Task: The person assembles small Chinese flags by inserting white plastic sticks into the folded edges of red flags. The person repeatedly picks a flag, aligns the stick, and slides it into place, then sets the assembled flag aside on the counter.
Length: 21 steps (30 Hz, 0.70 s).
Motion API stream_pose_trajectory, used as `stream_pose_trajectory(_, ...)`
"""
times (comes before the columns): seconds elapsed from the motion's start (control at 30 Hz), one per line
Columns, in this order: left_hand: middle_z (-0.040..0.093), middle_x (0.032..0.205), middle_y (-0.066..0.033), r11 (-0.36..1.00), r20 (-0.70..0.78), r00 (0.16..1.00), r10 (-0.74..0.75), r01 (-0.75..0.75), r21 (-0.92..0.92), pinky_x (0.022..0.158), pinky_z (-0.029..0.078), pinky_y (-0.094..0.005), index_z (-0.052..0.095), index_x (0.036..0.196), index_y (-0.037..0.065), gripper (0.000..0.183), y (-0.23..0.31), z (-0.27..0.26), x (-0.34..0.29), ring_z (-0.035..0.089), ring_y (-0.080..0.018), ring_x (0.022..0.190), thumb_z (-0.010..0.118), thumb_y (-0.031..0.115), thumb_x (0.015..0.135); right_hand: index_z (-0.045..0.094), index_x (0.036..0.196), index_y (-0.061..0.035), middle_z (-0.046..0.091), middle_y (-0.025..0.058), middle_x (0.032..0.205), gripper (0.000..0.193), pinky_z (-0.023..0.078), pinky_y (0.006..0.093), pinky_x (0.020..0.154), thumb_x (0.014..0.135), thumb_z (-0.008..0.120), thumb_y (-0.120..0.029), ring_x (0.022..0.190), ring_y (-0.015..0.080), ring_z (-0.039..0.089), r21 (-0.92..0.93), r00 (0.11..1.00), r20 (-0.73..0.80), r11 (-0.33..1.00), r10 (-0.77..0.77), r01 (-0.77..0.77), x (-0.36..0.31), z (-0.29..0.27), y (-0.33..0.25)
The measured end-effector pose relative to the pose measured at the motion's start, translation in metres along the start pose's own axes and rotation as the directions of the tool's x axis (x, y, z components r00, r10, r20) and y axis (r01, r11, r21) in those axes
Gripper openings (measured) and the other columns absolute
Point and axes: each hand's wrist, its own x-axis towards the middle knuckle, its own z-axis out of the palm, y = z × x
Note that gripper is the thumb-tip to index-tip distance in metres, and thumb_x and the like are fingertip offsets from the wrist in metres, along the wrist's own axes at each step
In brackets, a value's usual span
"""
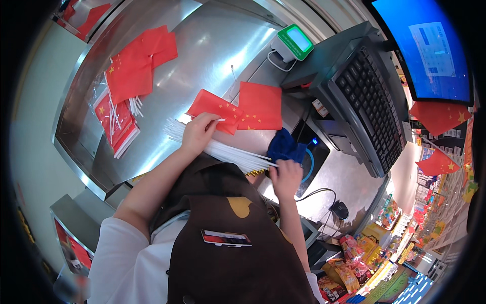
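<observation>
- The left hand (198,133) pinches a thin white plastic stick (218,120) against the edge of a small red cloth flag with yellow stars (213,108), which lies flat on the brushed steel counter (212,45); fingers are closed on the stick.
- The right hand (286,177) is curled shut around the near end of a loose bundle of white plastic sticks (217,147), which fans out leftward across the counter beneath the left wrist.
- A second loose red flag (260,105) lies just beside the first, touching or slightly overlapping it; whether it has a stick I cannot tell.
- Further left, a fanned pile of red flags with white sticks (136,63) rests on the counter, sticks pointing down from under the cloth. I judge these to be finished ones.
- Next to that pile sits a clear plastic packet of folded red flags (115,124), with a few sticks lying over it; it looks like stock not yet worked through.
- Judged from this layout, the work is partway: several flags are mounted, one is in hand, and many sticks plus a packet of flags remain.
- A crumpled blue cloth (283,144) lies just above the right hand, beside a black scanner plate with a blue glowing ring (313,159).
- A black keyboard (372,106), a blue-lit monitor (430,48) and a small green-framed display unit (292,43) stand to the right, well apart from the flags.
</observation>
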Motion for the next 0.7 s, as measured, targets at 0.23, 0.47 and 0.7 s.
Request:
stream_pose_trajectory(0.23, 0.065, 0.092, -0.0094, 0.998, 0.080, 0.996, 0.046, -0.050, 0.043, 0.067, 0.051, -0.0320, 0.065, 0.098, 0.004, 0.013, 0.017, -0.007, 0.007, 0.064, -0.0251, 0.075, 0.062, 0.007, 0.085, 0.058, 0.111, -0.0074, 0.057, 0.0104, 0.104, 0.035, 0.041, 0.0421, 0.087, 0.079, 0.065, -0.019, 0.098, 0.0310, 0.052, -0.158, 0.989, -0.054, 0.977, 0.138, -0.145, -0.007, -0.010, 0.067)
stream_pose_trajectory(0.47, 0.064, 0.087, -0.0129, 0.977, 0.255, 0.959, -0.119, 0.159, -0.139, 0.064, 0.051, -0.0298, 0.063, 0.099, -0.002, 0.015, 0.064, -0.030, 0.029, 0.065, -0.0207, 0.070, 0.060, 0.004, 0.086, 0.052, 0.123, -0.0034, 0.055, 0.0142, 0.118, 0.045, 0.040, 0.0418, 0.098, 0.080, 0.060, -0.005, 0.113, 0.0323, 0.050, 0.074, 0.989, -0.138, 0.996, -0.044, 0.054, 0.040, 0.000, 0.017)
stream_pose_trajectory(0.7, 0.065, 0.080, -0.0140, 0.978, 0.485, 0.869, -0.102, 0.177, -0.111, 0.065, 0.051, -0.0304, 0.064, 0.097, -0.003, 0.015, 0.095, -0.047, 0.037, 0.066, -0.0215, 0.069, 0.059, 0.008, 0.088, 0.049, 0.127, -0.0045, 0.055, 0.0151, 0.119, 0.048, 0.042, 0.0400, 0.095, 0.083, 0.065, -0.016, 0.109, 0.0325, 0.053, 0.176, 0.992, -0.118, 0.984, 0.042, -0.020, 0.084, 0.034, -0.016)
